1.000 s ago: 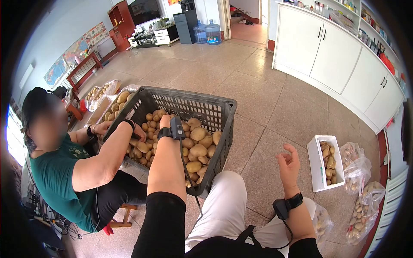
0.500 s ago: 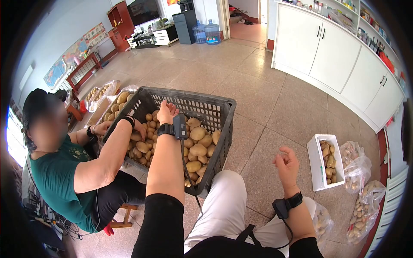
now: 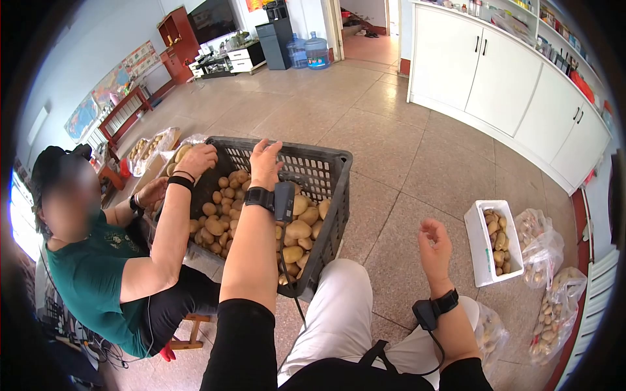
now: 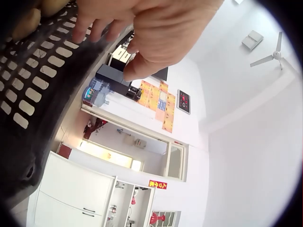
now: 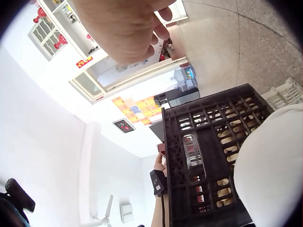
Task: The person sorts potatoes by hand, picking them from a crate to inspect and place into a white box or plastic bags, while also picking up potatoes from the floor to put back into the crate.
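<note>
In the head view a black plastic crate (image 3: 343,195) holds many potatoes (image 3: 298,229). Above its contents, near the far wall, the left hand (image 3: 265,171) is raised with its fingers spread and nothing in them. The left wrist view shows that hand (image 4: 151,33) beside the crate's slotted wall (image 4: 35,94). Off to the crate's right, the right hand (image 3: 435,251) hangs in the air over the person's leg, fingers loosely curled and empty. From the right wrist, the same hand (image 5: 125,28) appears above the crate's outer side (image 5: 208,156), touching nothing.
A seated person in a green shirt (image 3: 98,274) reaches over the crate's left rim. Right of the crate, a white foam box (image 3: 476,251) of potatoes stands beside plastic bags (image 3: 541,251) of potatoes. White cabinets (image 3: 479,78) line the right wall.
My left hand has risen out of the potatoes and its fingers have spread. The other person's hand has moved up from the potatoes to the crate's far left rim. My right hand has hardly moved.
</note>
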`<state>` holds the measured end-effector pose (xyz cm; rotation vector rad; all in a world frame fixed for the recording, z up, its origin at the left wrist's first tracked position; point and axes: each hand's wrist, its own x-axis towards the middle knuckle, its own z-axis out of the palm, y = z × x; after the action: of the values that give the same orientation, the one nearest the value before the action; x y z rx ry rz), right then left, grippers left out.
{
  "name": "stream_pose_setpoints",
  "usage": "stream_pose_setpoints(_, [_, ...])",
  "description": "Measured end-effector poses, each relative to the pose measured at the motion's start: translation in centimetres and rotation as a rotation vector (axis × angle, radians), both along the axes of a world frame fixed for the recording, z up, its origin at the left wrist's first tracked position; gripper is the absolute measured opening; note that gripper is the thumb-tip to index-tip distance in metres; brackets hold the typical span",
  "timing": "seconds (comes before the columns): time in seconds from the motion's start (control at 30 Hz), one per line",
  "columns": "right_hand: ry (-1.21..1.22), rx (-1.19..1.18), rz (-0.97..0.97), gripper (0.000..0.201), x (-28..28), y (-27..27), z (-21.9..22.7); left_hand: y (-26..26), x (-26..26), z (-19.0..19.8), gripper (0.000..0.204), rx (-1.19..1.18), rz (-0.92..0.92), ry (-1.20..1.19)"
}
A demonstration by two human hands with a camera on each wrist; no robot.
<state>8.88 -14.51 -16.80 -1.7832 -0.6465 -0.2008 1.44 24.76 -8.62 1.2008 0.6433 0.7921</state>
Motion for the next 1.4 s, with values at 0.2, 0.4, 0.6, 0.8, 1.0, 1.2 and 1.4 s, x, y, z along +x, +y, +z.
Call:
stream_pose_setpoints(0.2, [0.021,0.018,-0.023,0.020,0.1,0.1,0.0,-3.5,1.1,1.5,0.056,0.127,-0.120,-0.002])
stream_pose_setpoints(0.4, [0.079,0.093,-0.005,0.019,0.4,0.1,-0.7,-8.4,2.0,3.7,0.049,0.282,-0.367,-0.036])
stream_pose_setpoints(0.6, [0.406,0.250,0.192,0.023,0.0,-1.7,2.9,-17.7,0.9,6.6,0.060,0.500,-0.943,0.083])
stream_pose_setpoints(0.8, [0.313,0.769,1.719,0.026,-2.9,-8.5,12.6,-23.6,0.1,4.3,0.052,0.885,-1.155,0.105])
stream_pose_setpoints(1.0, [-0.101,0.638,1.937,0.032,-11.5,-5.1,20.9,-24.0,1.6,-1.7,0.054,0.896,-1.137,0.216])
stream_pose_setpoints(1.2, [-0.031,0.508,1.939,0.029,-13.2,-0.7,21.9,-23.4,2.5,-3.2,0.054,1.122,-1.062,0.460])
stream_pose_setpoints(1.4, [0.012,0.437,1.956,0.026,-14.8,1.2,22.3,-23.6,1.9,-2.4,0.050,1.206,-1.025,0.449])
